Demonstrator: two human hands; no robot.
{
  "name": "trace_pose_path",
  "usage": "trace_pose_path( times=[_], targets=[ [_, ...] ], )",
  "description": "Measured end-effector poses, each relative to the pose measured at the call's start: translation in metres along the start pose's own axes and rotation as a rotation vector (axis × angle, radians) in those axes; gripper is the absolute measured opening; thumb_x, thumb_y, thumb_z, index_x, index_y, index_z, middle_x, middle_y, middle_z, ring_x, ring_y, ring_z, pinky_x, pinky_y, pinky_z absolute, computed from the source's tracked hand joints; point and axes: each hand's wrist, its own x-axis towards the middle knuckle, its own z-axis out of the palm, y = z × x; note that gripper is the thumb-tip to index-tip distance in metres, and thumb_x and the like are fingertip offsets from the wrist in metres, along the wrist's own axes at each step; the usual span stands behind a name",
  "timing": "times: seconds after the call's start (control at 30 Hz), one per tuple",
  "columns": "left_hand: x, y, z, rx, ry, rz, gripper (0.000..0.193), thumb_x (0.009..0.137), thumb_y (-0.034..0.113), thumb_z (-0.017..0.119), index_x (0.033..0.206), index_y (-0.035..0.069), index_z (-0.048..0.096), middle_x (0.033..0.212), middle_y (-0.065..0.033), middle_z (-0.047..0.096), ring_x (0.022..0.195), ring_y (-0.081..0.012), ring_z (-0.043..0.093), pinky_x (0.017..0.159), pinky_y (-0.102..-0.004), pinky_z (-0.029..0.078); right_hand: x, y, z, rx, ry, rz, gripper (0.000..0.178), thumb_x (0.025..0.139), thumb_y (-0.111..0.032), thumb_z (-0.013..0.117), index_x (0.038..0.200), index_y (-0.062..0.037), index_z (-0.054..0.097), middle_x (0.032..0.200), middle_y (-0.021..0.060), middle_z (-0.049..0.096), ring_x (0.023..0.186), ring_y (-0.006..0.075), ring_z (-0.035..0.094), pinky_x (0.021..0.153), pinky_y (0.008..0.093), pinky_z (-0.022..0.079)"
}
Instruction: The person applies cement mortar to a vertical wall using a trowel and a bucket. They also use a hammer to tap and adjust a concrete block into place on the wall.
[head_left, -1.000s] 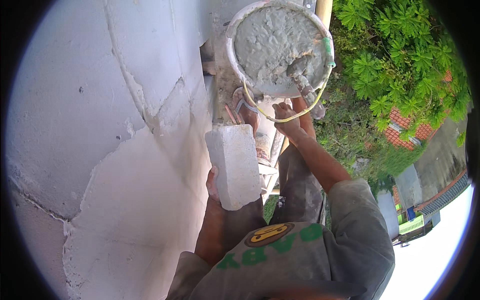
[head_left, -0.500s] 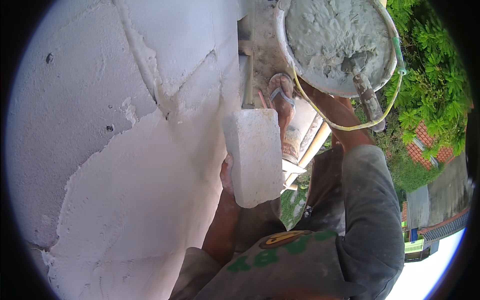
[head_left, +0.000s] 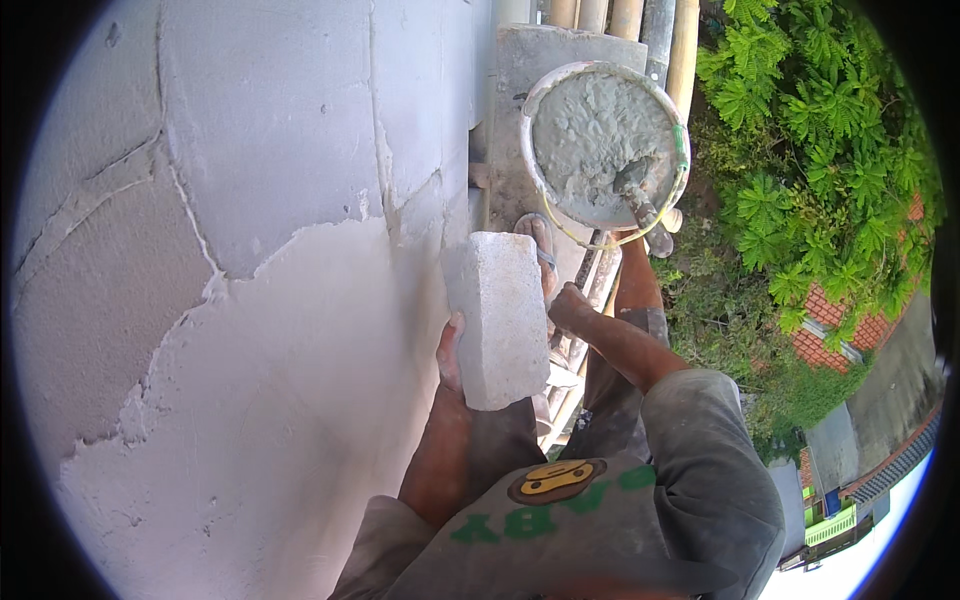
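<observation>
A pale lightweight concrete block (head_left: 510,325) stands in front of my body, close to the wall. My left hand (head_left: 450,355) grips its left side, most of its fingers hidden behind the block. Just off the block's right side, my right hand (head_left: 572,308) is closed; what it holds, if anything, cannot be made out. Beyond the block is a round bucket (head_left: 528,125) full of wet grey mortar (head_left: 595,135). A trowel (head_left: 643,208) sticks in the mortar, its crusted handle leaning over the near right rim. The bucket's yellow handle (head_left: 570,238) hangs down on the near side.
A wall (head_left: 270,120) of large blocks, partly coated with smooth plaster, fills the left. The bucket stands on a grey board (head_left: 515,60) over bamboo and metal poles (head_left: 660,40). My sandalled foot (head_left: 535,232) is between bucket and block. Greenery (head_left: 790,150) and roofs lie below right.
My right hand has come back from beneath the bucket to beside the block. The view has shifted, showing more of the bucket and board. My left hand keeps its hold on the block.
</observation>
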Motion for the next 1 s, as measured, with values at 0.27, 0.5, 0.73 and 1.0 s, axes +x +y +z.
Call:
trace_pose_path(
  times=[0.27,0.5,0.73,1.0],
  targets=[
    [-0.036,0.053,0.081,0.134,-0.097,0.138,0.084,0.076,0.048,0.069,0.138,0.002,0.037,0.123,-0.0166,0.054,0.111,-0.0304,0.055,0.091,-0.0443,0.048,-0.049,-0.035,-0.046,0.276,0.154,0.103,0.016,0.069,-0.030,0.068,0.075,-0.0155,0.073,0.075,0.0067,0.071,0.070,0.0271,0.070,0.059,0.0399,0.053],
    [-0.062,0.095,0.120,0.221,-0.334,0.152,0.089,0.073,0.049,0.072,0.141,0.003,0.036,0.130,-0.0148,0.050,0.120,-0.0317,0.051,0.098,-0.0466,0.045,-0.163,-0.061,-0.165,0.687,0.385,0.625,0.030,0.080,-0.030,0.058,0.082,-0.0041,0.072,0.083,0.0179,0.071,0.081,0.0336,0.070,0.074,0.0450,0.055],
    [-0.084,0.104,0.181,0.048,-0.390,0.205,0.075,0.077,0.035,0.072,0.138,0.006,0.039,0.125,-0.0112,0.053,0.116,-0.0287,0.052,0.098,-0.0464,0.043,-0.277,-0.033,-0.209,1.271,1.108,0.677,0.028,0.082,-0.026,0.073,0.093,-0.0014,0.067,0.074,0.0043,0.065,0.067,0.0140,0.062,0.059,0.0321,0.049],
    [-0.116,0.112,0.239,-0.106,-0.483,0.317,0.075,0.080,0.036,0.070,0.142,0.011,0.036,0.132,-0.0093,0.050,0.124,-0.0304,0.047,0.105,-0.0496,0.038,-0.364,-0.076,-0.305,1.831,1.572,0.003,0.046,0.091,-0.020,0.063,0.128,0.0055,0.053,0.097,0.0074,0.066,0.055,0.0111,0.058,0.045,0.0243,0.045]
  ],
)
